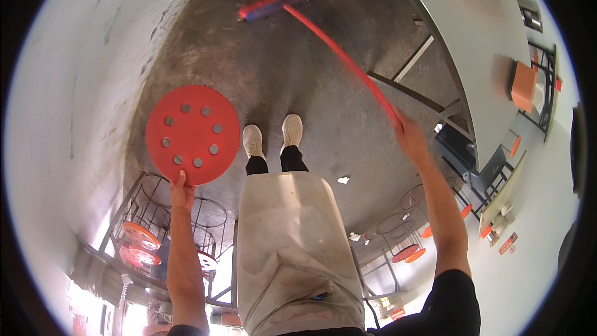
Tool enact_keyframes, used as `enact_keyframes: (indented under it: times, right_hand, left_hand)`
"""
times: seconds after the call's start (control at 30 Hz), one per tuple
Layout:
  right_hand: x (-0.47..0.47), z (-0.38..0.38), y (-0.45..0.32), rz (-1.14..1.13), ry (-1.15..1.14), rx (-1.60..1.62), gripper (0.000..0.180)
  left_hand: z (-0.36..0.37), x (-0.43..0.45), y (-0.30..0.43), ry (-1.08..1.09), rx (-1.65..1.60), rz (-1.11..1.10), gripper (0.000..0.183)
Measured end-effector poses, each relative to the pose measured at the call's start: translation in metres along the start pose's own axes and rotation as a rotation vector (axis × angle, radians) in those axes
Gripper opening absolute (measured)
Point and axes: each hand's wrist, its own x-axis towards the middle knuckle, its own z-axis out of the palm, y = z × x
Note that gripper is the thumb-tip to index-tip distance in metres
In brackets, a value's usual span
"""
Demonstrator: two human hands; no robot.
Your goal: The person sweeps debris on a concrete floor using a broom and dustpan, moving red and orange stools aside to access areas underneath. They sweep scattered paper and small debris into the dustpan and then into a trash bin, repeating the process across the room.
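Note:
My left hand (183, 193) grips the near rim of a round red stool seat (192, 133), thumb on top. Several round holes form a ring in the seat, and whatever lies beneath it is hidden. In my right hand (410, 137) is the upper end of a broom's red handle (345, 58). The handle slants away to the far left across the floor. At its far end the broom head (275, 2), red and blue, is blurred and lies over the concrete floor (224, 56) ahead of my shoes.
A white wall (79, 79) runs along the left. The pale table (489, 42) stands at the right on a metal frame (406, 88), with a brown box (522, 85) on it. White scraps (343, 180) lie on the floor. Behind me are several wire-legged stools (141, 235).

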Motion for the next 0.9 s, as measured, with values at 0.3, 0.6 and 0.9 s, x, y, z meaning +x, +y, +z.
enact_keyframes:
  times: [0.3, 0.6, 0.9]
  right_hand:
    - [-0.11, 0.026, 0.055, 0.353, -0.274, -0.178, 0.045]
    - [-0.398, -0.025, -0.003, 0.821, -0.437, -0.203, 0.045]
    - [-0.404, 0.0, -0.063, 0.806, -0.176, -0.007, 0.041]
  left_hand:
    - [0.055, 0.013, 0.025, 0.009, 0.045, 0.033, 0.053]
    - [0.171, 0.089, 0.028, -0.243, -0.104, 0.06, 0.057]
    - [0.303, 0.208, 0.014, -0.513, -0.188, 0.082, 0.054]
